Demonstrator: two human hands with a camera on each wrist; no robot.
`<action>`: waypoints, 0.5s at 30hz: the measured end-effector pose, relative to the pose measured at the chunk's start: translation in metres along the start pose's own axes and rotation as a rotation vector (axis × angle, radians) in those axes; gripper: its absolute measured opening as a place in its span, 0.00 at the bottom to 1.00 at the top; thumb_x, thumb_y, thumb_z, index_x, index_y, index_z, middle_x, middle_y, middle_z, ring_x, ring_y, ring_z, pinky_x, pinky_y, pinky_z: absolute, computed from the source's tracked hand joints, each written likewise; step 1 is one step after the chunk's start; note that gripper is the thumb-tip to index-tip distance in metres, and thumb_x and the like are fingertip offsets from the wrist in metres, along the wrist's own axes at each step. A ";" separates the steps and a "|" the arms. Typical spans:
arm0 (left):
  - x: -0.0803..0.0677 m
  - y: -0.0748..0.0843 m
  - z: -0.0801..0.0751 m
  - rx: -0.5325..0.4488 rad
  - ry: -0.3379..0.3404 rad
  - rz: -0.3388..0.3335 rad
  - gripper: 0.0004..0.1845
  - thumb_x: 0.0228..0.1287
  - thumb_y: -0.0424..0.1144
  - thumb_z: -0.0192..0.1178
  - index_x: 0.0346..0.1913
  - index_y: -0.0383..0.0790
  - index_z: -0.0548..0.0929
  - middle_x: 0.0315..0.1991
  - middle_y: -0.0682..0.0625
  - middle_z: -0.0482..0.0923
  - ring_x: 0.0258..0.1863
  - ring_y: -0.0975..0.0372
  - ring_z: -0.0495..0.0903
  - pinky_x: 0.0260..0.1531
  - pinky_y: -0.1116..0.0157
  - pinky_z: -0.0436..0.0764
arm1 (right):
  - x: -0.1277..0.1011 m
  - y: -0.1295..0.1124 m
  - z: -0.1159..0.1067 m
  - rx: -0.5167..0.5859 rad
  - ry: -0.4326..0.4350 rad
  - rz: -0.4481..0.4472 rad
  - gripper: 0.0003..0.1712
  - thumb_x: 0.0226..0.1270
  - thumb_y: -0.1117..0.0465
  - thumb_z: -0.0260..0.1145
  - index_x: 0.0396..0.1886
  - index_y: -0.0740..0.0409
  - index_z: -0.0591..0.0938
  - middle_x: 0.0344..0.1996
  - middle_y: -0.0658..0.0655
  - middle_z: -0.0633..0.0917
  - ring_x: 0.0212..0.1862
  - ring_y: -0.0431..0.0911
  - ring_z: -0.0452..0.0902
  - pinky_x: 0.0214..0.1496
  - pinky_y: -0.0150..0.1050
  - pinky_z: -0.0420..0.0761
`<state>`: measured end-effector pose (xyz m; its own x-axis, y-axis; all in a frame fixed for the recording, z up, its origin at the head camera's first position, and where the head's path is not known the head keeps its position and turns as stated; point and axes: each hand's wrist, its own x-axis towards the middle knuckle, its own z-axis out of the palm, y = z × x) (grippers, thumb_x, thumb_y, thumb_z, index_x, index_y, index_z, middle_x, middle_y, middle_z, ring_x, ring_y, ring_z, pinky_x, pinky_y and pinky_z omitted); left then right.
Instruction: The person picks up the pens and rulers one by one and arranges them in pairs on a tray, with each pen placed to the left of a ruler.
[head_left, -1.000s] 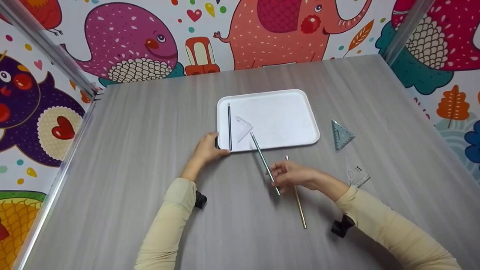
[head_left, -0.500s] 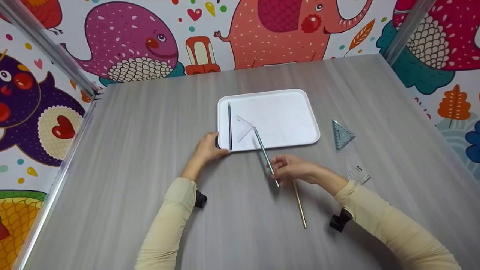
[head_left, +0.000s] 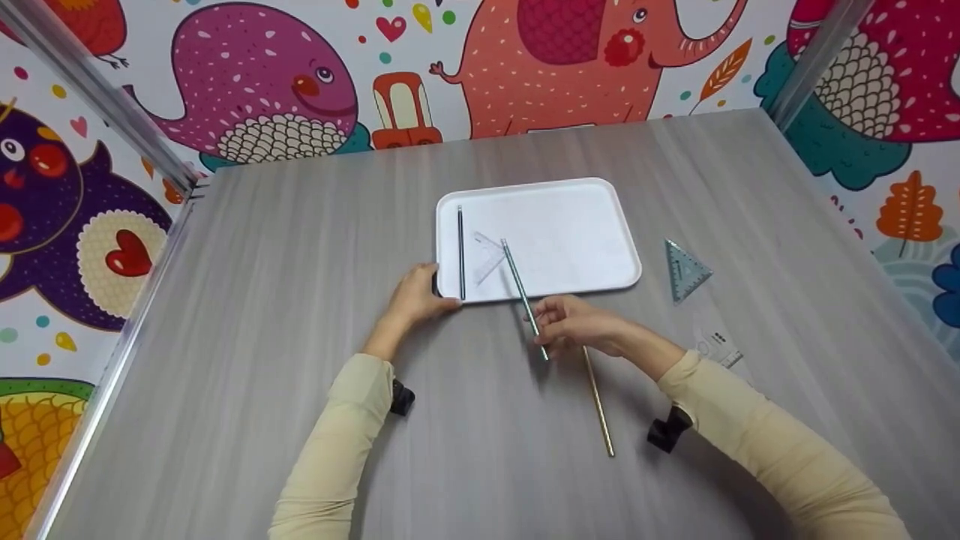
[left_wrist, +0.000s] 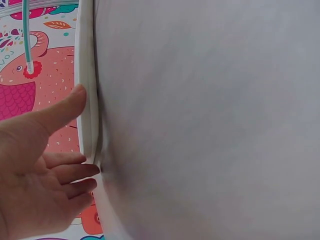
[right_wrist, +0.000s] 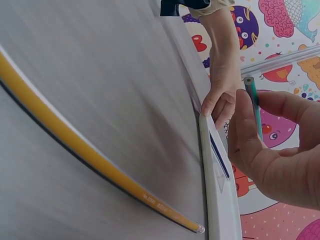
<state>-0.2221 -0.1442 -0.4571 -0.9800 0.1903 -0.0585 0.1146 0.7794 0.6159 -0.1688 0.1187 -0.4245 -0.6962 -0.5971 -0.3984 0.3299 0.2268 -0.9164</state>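
My right hand (head_left: 561, 327) pinches a green pencil (head_left: 523, 296) between thumb and fingers; its far end slants over the near part of the white tray (head_left: 577, 196). In the right wrist view the green pencil (right_wrist: 255, 107) stands between the fingers just above the tray rim (right_wrist: 215, 200). My left hand (head_left: 415, 295) rests with straight fingers against the tray's near-left corner, thumb along the rim (left_wrist: 86, 100). A dark pencil (head_left: 460, 251) and a clear set square (head_left: 487, 255) lie in the tray. A yellow pencil (head_left: 598, 401) lies on the table under my right wrist.
A green set square (head_left: 684, 268) lies on the grey table (head_left: 262, 337) right of the tray, and a clear ruler piece (head_left: 716, 345) nearer to me. Patterned walls with metal rails close in the table at the back and both sides.
My right hand has carried the green pencil up and left, so its far end reaches further over the tray. The left hand and the tray have stayed put.
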 end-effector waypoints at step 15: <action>0.000 0.001 0.000 0.026 -0.017 -0.019 0.33 0.44 0.39 0.70 0.55 0.28 0.73 0.53 0.35 0.73 0.53 0.47 0.71 0.55 0.55 0.67 | 0.012 -0.002 -0.012 -0.026 0.058 0.001 0.22 0.55 0.73 0.57 0.50 0.74 0.64 0.26 0.50 0.75 0.25 0.38 0.76 0.30 0.32 0.79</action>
<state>-0.2222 -0.1431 -0.4563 -0.9791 0.1857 -0.0834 0.1007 0.7979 0.5943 -0.1854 0.1208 -0.4281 -0.7317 -0.5518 -0.4002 0.3143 0.2478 -0.9164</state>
